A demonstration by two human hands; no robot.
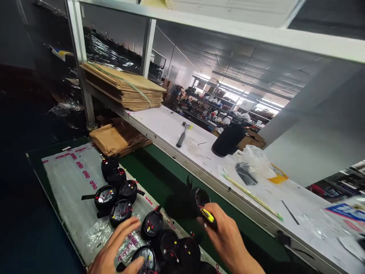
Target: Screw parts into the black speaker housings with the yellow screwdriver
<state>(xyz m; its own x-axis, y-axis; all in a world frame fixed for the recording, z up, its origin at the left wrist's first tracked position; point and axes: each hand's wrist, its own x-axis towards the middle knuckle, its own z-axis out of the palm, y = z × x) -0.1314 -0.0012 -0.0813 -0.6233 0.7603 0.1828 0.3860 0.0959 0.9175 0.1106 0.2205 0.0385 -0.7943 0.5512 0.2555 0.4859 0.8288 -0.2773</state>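
Across the plastic sheet are grouped several round black housings [152,224] with small red, white and yellow wire connectors. My left hand [114,247] is above them at the lower left, its fingers spread and the thumb over a nearer housing [148,257]; whether it touches is unclear. My right hand [224,232] is closed around a yellow-and-black tool handle [208,215], whose working end is hidden. Just beyond its fingertips is another round black housing [202,196], tilted and slightly blurred, with a strap; I cannot tell whether the tool touches it.
Below the housings is a printed plastic sheet [68,179] on a green bench top [142,163]. The raised white shelf [171,121] carries a hammer [184,134], a black cylinder [229,139], plastic bags [256,160] and stacked cardboard [134,87]. A metal post [81,61] stands left.
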